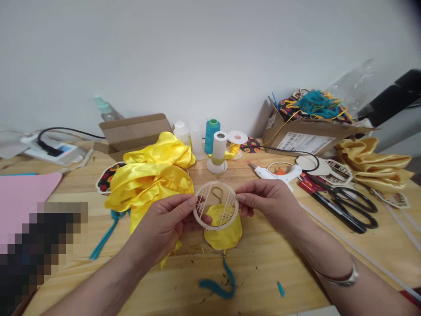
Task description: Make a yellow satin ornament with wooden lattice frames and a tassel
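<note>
My left hand (pixel 167 219) and my right hand (pixel 265 199) hold a round, pale wooden cut-out ring (pixel 215 205) between them, one on each side of its rim, fingers pinched on it. The ring is held upright above the wooden table (pixel 269 263). Behind and below it lies a small round piece of yellow satin (pixel 223 235) with a teal cord (pixel 222 285) trailing toward me. A bracelet sits on my right wrist.
A heap of yellow satin (pixel 153 175) lies left of centre. Thread spools (pixel 213 140) and a cardboard box (pixel 131 131) stand behind. A white glue gun (pixel 279 172), black scissors (pixel 345 206), a box of scraps (pixel 309 127) and more gold fabric (pixel 375 164) lie right. Pink paper (pixel 23 197) is left.
</note>
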`<state>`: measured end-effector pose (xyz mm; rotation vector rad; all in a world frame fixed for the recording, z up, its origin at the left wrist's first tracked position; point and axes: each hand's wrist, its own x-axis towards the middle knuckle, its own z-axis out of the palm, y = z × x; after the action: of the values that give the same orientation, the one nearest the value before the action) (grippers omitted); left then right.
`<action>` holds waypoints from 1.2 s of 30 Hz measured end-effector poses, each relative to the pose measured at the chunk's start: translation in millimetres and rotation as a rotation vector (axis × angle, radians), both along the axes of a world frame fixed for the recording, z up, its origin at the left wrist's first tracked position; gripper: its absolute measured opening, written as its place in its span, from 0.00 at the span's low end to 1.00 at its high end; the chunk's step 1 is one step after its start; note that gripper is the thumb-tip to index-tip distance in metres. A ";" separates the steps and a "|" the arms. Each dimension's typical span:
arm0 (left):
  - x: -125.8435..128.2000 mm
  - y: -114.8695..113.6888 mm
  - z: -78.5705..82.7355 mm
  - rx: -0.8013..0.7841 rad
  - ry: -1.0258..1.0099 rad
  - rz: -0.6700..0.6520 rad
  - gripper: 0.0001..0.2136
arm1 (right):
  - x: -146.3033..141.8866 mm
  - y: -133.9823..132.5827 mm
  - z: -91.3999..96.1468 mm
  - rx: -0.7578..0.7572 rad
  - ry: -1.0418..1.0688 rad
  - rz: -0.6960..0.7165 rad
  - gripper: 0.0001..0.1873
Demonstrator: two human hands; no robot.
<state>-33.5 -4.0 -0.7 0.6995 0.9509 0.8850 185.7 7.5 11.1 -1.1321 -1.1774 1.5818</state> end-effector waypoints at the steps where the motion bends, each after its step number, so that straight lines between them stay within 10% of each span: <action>1: -0.1 0.1 -0.9 0.005 0.006 -0.008 0.08 | 1.1 0.5 -0.4 -0.001 -0.001 0.000 0.07; 20: -11.2 7.1 -5.3 0.192 0.488 -0.125 0.12 | -4.9 1.9 2.9 -0.065 -0.098 0.011 0.16; 36: -1.0 1.0 3.3 0.279 0.470 -0.140 0.14 | -3.3 -0.6 -6.2 0.049 -0.309 0.078 0.13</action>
<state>-34.4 -3.0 2.6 1.2351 1.1859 0.7489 182.4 6.9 4.9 -1.3460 -1.4691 1.4614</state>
